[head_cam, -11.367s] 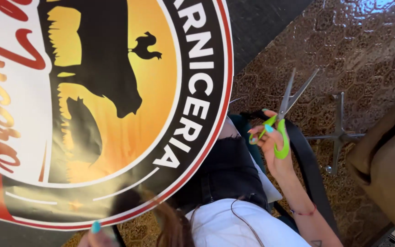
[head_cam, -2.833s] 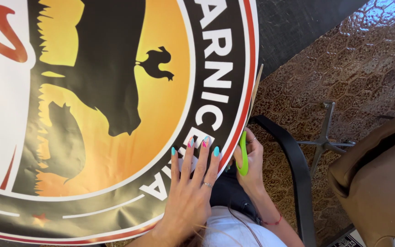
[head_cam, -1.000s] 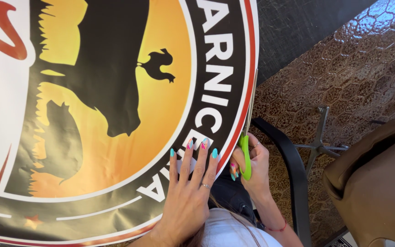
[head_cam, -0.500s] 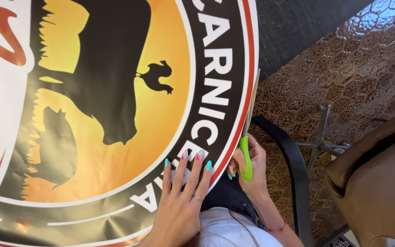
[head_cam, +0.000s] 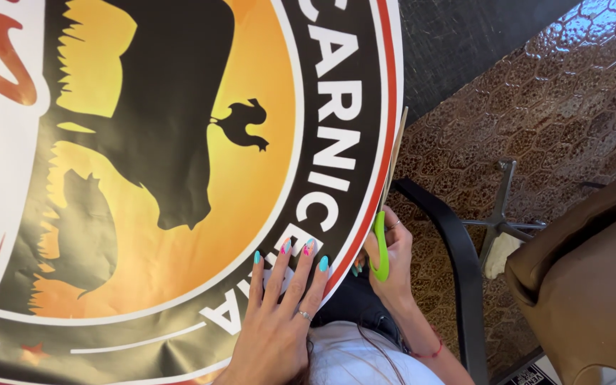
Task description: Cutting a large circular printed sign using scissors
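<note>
The left hand (head_cam: 279, 321) lies palm down, flat, its fingers spread and pointing toward twelve o'clock; the nails are painted turquoise and pink, and a ring shows on one finger; the wrist runs off toward six o'clock. The right hand (head_cam: 390, 264) sits just at three o'clock of the left, curled closed in a grip, knuckles outward, thumb side toward twelve o'clock; its forearm slants down toward five o'clock, a thin red band at the wrist; the two hands are near but apart.
</note>
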